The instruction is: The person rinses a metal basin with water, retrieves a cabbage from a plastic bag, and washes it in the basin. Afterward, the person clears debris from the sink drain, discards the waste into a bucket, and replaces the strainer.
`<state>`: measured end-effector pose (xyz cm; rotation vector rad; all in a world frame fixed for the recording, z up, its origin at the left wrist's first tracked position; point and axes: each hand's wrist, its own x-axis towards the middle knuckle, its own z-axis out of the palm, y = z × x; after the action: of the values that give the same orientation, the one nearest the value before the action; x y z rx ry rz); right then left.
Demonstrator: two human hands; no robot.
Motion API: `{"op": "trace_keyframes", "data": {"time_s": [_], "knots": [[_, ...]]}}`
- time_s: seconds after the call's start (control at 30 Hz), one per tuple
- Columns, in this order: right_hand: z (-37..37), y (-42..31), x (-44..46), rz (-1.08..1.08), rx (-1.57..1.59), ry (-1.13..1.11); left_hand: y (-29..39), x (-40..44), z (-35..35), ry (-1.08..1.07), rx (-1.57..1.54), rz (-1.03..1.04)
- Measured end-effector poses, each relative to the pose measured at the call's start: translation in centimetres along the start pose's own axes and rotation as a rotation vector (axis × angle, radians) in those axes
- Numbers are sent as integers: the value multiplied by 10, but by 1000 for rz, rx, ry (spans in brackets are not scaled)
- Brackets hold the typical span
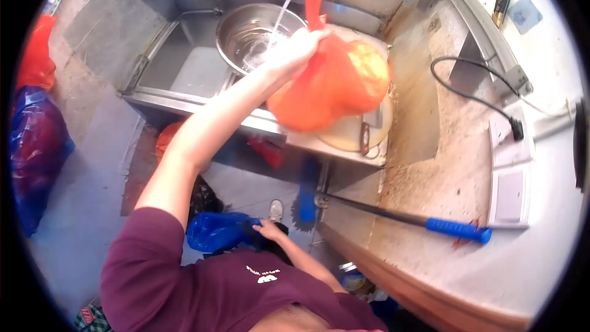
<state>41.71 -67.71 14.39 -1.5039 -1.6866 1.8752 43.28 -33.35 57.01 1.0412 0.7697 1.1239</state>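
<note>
Plum shirt [233, 289]; left hand [300, 50] grips orange bag [326, 98]; bowl [230, 32] holds water [257, 59].

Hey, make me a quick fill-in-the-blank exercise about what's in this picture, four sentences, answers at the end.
1. The left hand holds a plastic bag whose colour is ____.
2. In the picture, the metal bowl is to the ____ of that bag.
3. The right hand is ____ in the picture than the other hand.
4. The long dark pole has a grip at its right end, coloured ____.

Missing words: orange; left; lower; blue.
</note>
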Motion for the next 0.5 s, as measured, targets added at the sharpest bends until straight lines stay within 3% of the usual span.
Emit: {"op": "trace_keyframes", "data": {"time_s": [0.07,0.2,0.27,0.37,0.47,0.5], "knots": [[0,25,10,-51,-44,-26,-18,62,15,-137,23,17],[6,58,24,-24,65,-3,-52,144,51,-165,352,85],[-13,34,12,-18,118,0,-82,176,61,-169,429,91],[-22,21,7,-54,267,-6,-105,234,61,-77,704,283],[-32,-3,9,32,122,-77,-121,252,42,-230,1158,333],[-25,-2,16,-42,136,-27,-133,252,26,-290,1188,370]]}}
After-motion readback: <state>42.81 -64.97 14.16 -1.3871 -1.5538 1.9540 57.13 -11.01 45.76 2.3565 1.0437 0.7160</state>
